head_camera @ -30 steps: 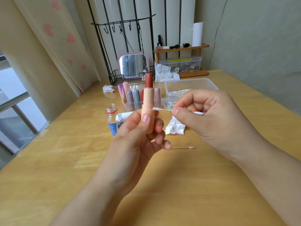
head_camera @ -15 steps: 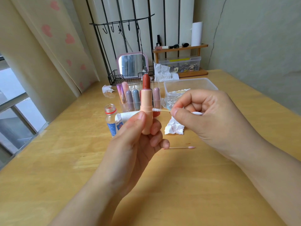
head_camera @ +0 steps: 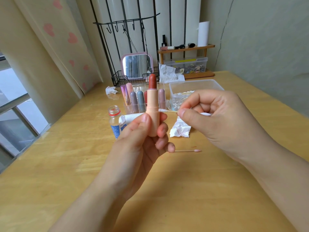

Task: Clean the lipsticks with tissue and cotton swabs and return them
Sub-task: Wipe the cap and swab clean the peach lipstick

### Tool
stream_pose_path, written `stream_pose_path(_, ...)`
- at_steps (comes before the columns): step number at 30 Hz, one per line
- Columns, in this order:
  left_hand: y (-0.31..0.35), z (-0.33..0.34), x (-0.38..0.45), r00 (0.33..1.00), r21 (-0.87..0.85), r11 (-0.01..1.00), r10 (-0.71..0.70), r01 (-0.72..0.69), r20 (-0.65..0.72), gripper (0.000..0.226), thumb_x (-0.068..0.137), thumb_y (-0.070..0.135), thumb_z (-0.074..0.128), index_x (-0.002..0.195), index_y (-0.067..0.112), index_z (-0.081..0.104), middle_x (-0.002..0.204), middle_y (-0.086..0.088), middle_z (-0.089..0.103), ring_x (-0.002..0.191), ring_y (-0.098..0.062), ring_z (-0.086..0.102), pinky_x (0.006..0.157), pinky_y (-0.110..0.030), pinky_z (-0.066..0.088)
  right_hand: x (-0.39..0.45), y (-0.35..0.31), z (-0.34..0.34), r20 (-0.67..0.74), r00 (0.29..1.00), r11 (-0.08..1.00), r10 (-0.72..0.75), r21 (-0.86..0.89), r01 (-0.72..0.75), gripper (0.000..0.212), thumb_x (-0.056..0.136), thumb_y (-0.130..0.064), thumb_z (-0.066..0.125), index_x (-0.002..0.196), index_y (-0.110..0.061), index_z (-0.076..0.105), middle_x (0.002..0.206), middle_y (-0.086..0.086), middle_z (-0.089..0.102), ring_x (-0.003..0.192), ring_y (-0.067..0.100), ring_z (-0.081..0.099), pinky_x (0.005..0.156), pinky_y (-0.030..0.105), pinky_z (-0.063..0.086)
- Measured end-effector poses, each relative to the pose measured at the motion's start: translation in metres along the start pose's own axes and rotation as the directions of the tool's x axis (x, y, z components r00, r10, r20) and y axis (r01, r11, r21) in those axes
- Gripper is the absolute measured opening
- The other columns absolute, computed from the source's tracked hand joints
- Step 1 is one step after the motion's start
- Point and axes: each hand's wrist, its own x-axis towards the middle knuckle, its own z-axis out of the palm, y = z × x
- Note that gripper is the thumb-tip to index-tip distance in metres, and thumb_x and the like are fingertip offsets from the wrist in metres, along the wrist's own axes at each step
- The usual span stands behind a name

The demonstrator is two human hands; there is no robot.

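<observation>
At the centre of the table [head_camera: 217,190], the left hand [head_camera: 138,144] holds the open lipstick [head_camera: 152,113] upright, its grip closed round the lower peach case between thumb and fingers. The red bullet stands extended above the collar. From 3 o'clock of the case, the right hand [head_camera: 215,118] pinches a cotton swab [head_camera: 167,111] level, its grip clenched on the stick; something white is also tucked in that hand, probably tissue. The white tip touches the seam in the case.

Procedure, as judged from this position:
1. Keep the tip in the seam groove and below the bullet; contact with the red wax would smear it.
2. Rotate the case with the left fingers rather than sweeping the swab.
3. Use light pressure; the thin stick may bend.
4. Replace the swab once tinted. A used pink-tipped swab [head_camera: 187,150] lies at 5 o'clock of the lipstick.
5. Return the lipstick to the clear organizer [head_camera: 132,109] at 12 o'clock.
</observation>
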Motion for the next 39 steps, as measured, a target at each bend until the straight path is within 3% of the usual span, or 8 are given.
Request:
stream_pose_path(2, 0.0001, 0.0006, 0.0008, 1.000, -0.008, 1.000, -0.006, 0.006, -0.012, 0.033, 0.089, 0.032, 0.045, 0.086, 0.011, 0.070, 0.067, -0.001, 0.044, 0.052, -0.013, 0.036, 0.056, -0.030, 0.047, 0.0003, -0.0002, 0.0010, 0.001, 1.000, 1.000, 0.013, -0.004, -0.013, 0.007, 0.071, -0.022, 0.066, 0.071, -0.016, 0.065, 0.052, 0.003, 0.044, 0.048, 0.010, 0.042, 0.046, 0.043, 0.045)
stream_pose_path(5, 0.0024, 0.0025, -0.0001, 1.000, 0.001, 1.000, -0.009, 0.009, 0.010, 0.026, 0.086, 0.035, 0.056, 0.089, 0.010, 0.063, 0.065, 0.001, 0.040, 0.052, -0.012, 0.034, 0.056, -0.028, 0.047, 0.0008, 0.0005, 0.0007, -0.003, 1.000, 0.999, -0.022, 0.045, 0.022, 0.020, 0.077, -0.006, 0.072, 0.061, -0.013, 0.062, 0.050, 0.001, 0.041, 0.046, 0.005, 0.040, 0.055, 0.010, 0.042)
stream_pose_path(9, 0.0033, 0.0024, -0.0019, 1.000, 0.057, 0.998, 0.008, -0.010, 0.020, 0.011, 0.088, 0.021, 0.051, 0.083, 0.013, 0.046, 0.064, 0.002, 0.037, 0.052, -0.011, 0.032, 0.057, -0.026, 0.045, 0.0002, 0.0007, 0.0007, 0.014, 1.000, 0.998, -0.025, 0.055, 0.024, 0.019, 0.077, -0.003, 0.071, 0.062, -0.012, 0.062, 0.052, 0.004, 0.042, 0.048, 0.005, 0.040, 0.056, 0.004, 0.038)
stream_pose_path(15, 0.0014, -0.0006, -0.0004, 0.999, -0.015, 1.000, -0.017, 0.018, 0.050, 0.025, 0.084, 0.030, 0.053, 0.089, 0.010, 0.066, 0.068, -0.003, 0.047, 0.052, -0.013, 0.040, 0.057, -0.030, 0.048, 0.0009, 0.0001, 0.0003, -0.004, 0.999, 0.999, 0.049, -0.003, -0.049, 0.004, 0.070, -0.024, 0.065, 0.069, -0.020, 0.065, 0.054, 0.004, 0.046, 0.052, 0.015, 0.044, 0.047, 0.057, 0.045)
stream_pose_path(22, 0.0042, -0.0002, -0.0006, 0.997, -0.067, 0.996, -0.050, 0.053, 0.052, 0.036, 0.090, 0.033, 0.043, 0.087, 0.008, 0.069, 0.065, -0.001, 0.042, 0.050, -0.012, 0.030, 0.053, -0.026, 0.044, 0.0026, 0.0056, -0.0001, 0.051, 0.999, 0.992, 0.016, 0.128, -0.022, 0.012, 0.070, -0.016, 0.065, 0.062, -0.008, 0.062, 0.058, 0.012, 0.044, 0.052, 0.010, 0.040, 0.058, 0.006, 0.038)
stream_pose_path(26, 0.0044, -0.0001, -0.0012, 0.993, -0.046, 0.997, -0.056, 0.061, 0.106, 0.028, 0.088, 0.037, 0.059, 0.088, 0.009, 0.060, 0.065, 0.002, 0.040, 0.051, -0.011, 0.031, 0.056, -0.026, 0.045, 0.0030, 0.0075, 0.0005, 0.051, 0.998, 0.988, 0.033, 0.146, -0.040, 0.012, 0.070, -0.015, 0.065, 0.063, -0.006, 0.061, 0.059, 0.012, 0.042, 0.053, 0.014, 0.037, 0.061, 0.007, 0.041)
stream_pose_path(30, 0.0042, 0.0022, -0.0012, 0.998, 0.015, 0.999, -0.032, 0.032, 0.047, 0.018, 0.089, 0.022, 0.050, 0.072, 0.016, 0.048, 0.061, 0.003, 0.039, 0.049, -0.010, 0.029, 0.053, -0.025, 0.043, 0.0031, 0.0068, 0.0013, 0.062, 0.996, 0.991, 0.061, 0.114, -0.068, 0.010, 0.069, -0.022, 0.066, 0.066, -0.013, 0.065, 0.056, 0.007, 0.043, 0.049, 0.007, 0.040, 0.052, 0.015, 0.039)
stream_pose_path(39, 0.0003, -0.0004, 0.0007, 0.998, -0.028, 0.999, -0.041, 0.042, 0.036, 0.030, 0.087, 0.031, 0.048, 0.084, 0.009, 0.068, 0.067, -0.003, 0.047, 0.051, -0.012, 0.036, 0.049, -0.025, 0.042, 0.0025, 0.0059, -0.0003, 0.063, 0.997, 0.986, 0.038, 0.161, -0.048, 0.011, 0.069, -0.015, 0.065, 0.061, -0.008, 0.062, 0.059, 0.011, 0.042, 0.052, 0.012, 0.037, 0.059, 0.004, 0.038)
